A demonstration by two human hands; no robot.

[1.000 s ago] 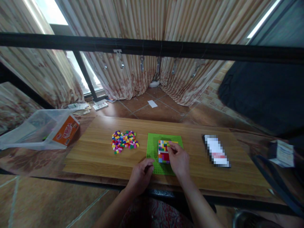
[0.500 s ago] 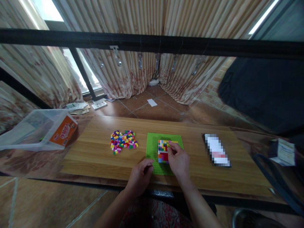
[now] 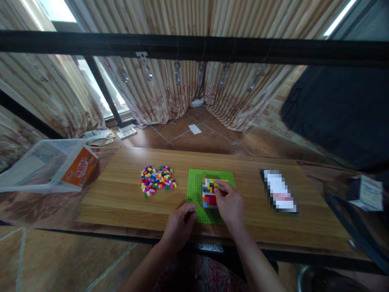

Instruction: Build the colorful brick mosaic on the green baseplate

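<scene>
A green studded baseplate (image 3: 194,182) lies on the wooden board, bearing a small block of multicoloured toy bricks (image 3: 209,200) with a red patch in its front part. My right hand (image 3: 230,202) is over the right side of this block, thumb and forefinger pinched together at its top. Whatever those fingertips hold is too small and covered to make out. By the baseplate's front left corner rests my left hand (image 3: 179,225), its fingers curled and the thumb near the forefinger. I cannot make out anything in it.
Loose toy bricks (image 3: 158,180) lie in a pile left of the baseplate. A phone (image 3: 280,190) with a blurred screen is on the right of the wooden board (image 3: 121,207). At far left stands a clear plastic bin (image 3: 39,162) with an orange label.
The view has shifted slightly. My right hand stays pinched at the brick block with hardly any movement, and my left hand keeps its place.
</scene>
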